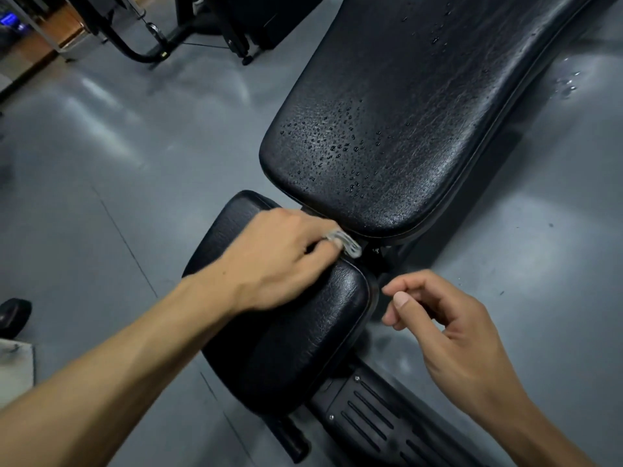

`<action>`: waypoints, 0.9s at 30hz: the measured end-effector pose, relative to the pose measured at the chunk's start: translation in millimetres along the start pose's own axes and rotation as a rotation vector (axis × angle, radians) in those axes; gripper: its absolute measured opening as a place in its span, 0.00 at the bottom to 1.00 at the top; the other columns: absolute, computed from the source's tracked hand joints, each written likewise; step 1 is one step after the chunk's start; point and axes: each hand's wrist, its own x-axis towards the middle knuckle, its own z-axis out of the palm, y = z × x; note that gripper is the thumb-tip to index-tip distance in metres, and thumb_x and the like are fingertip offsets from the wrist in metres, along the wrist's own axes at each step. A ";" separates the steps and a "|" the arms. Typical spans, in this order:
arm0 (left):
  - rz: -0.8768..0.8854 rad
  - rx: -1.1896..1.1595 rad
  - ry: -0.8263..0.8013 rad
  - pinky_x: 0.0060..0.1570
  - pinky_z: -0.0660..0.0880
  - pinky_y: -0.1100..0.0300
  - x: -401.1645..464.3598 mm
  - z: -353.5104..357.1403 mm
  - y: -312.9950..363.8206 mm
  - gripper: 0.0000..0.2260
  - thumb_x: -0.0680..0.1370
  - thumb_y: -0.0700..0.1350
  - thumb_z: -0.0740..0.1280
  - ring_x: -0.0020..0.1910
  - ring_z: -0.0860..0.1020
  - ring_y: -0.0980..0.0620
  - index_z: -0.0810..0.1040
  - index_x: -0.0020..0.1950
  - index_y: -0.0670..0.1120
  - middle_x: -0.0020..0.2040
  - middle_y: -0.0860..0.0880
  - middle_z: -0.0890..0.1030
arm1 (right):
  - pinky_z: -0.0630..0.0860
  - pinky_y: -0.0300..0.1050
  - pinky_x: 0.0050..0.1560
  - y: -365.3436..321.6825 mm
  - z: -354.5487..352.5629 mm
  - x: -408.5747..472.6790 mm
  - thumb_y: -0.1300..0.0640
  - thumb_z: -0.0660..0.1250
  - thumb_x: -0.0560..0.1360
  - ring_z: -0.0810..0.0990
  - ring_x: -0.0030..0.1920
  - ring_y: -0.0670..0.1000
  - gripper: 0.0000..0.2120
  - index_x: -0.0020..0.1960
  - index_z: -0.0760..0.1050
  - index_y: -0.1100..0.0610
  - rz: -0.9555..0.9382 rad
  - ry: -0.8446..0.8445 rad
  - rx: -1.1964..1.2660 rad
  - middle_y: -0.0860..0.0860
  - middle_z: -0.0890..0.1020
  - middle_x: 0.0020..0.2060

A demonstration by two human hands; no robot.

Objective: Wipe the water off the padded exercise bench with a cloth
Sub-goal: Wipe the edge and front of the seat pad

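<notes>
The black padded bench runs from the bottom middle to the top right. Its long back pad (421,96) carries many water drops (337,146), thickest near its near end. The smaller seat pad (303,332) lies closer to me. My left hand (276,261) rests on the seat pad's far edge, fingers curled round a small pale wad (349,246) that looks like the cloth; most of it is hidden and blurred. My right hand (448,332) hovers just right of the seat pad, fingers loosely curled, holding nothing.
The bench's black metal frame (367,423) with slotted plate sits below the seat pad. Grey floor surrounds the bench, with a small water splash (568,82) at right. Black gym machine legs (202,28) stand at the top left, and a dark shoe (13,316) at the left edge.
</notes>
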 end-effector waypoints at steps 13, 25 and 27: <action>-0.128 0.213 0.121 0.42 0.75 0.46 -2.2 -14.5 -28.9 0.14 0.78 0.54 0.52 0.37 0.76 0.36 0.67 0.40 0.46 0.32 0.47 0.71 | 0.78 0.43 0.46 4.4 -8.6 -3.5 0.58 0.65 0.80 0.82 0.41 0.53 0.09 0.49 0.79 0.45 -0.004 -0.007 -0.038 0.53 0.84 0.38; 0.208 0.097 0.073 0.66 0.68 0.54 -14.3 32.5 40.5 0.16 0.84 0.52 0.54 0.60 0.76 0.55 0.81 0.60 0.55 0.56 0.59 0.83 | 0.78 0.48 0.44 7.2 0.0 -7.2 0.52 0.65 0.79 0.81 0.38 0.52 0.06 0.50 0.80 0.53 0.016 -0.079 -0.065 0.54 0.83 0.36; 0.196 -0.013 0.164 0.63 0.72 0.51 -17.0 25.5 25.3 0.13 0.84 0.50 0.58 0.58 0.78 0.52 0.81 0.61 0.52 0.55 0.57 0.84 | 0.79 0.50 0.46 10.2 -2.8 -10.0 0.51 0.65 0.77 0.82 0.38 0.52 0.06 0.50 0.80 0.49 0.034 -0.051 -0.073 0.55 0.84 0.36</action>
